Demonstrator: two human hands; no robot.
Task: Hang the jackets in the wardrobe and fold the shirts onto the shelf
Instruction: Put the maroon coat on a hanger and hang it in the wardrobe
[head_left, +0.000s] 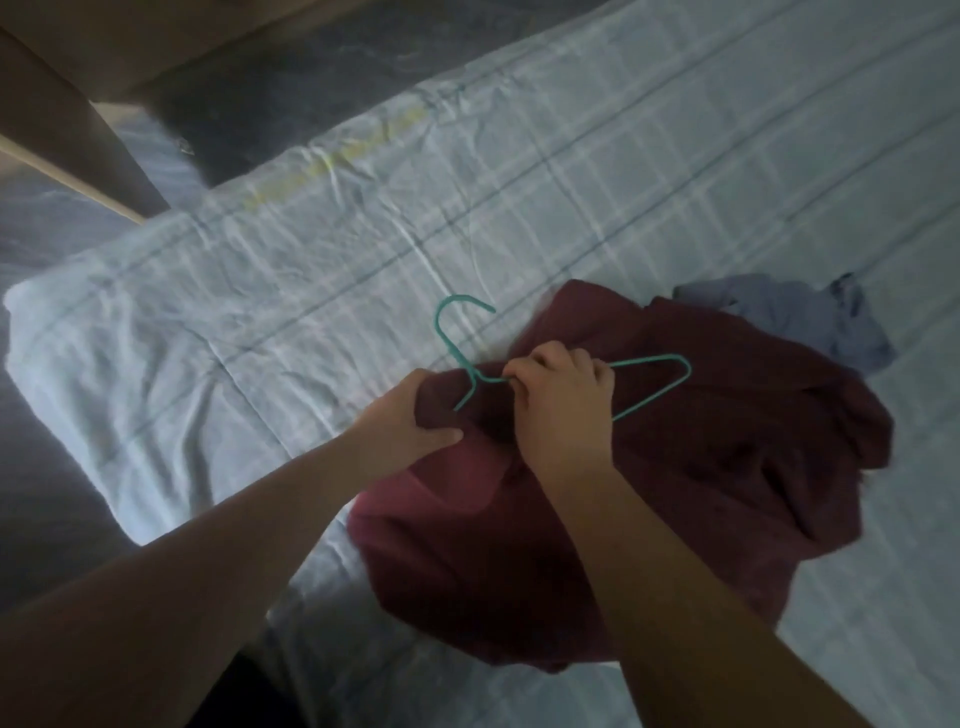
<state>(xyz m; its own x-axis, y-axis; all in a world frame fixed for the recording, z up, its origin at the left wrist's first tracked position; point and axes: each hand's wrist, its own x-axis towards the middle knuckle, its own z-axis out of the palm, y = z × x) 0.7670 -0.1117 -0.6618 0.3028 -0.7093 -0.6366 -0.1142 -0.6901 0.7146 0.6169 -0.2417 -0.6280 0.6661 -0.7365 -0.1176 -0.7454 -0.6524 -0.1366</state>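
Early in the task, at centre frame on the bed (260, 312), the left hand (410, 421) grips the maroon jacket (701, 467) while the right hand (563, 400) pinches the teal hanger (456, 357) against it, so nothing is hung yet, and a blue garment (789, 317) lies unfolded at right.

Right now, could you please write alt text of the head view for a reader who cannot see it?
A person's right hand pinches a teal wire hanger near its neck while the left hand grips a maroon garment beneath it, on a pale checked bedsheet. A blue-grey garment lies beyond.
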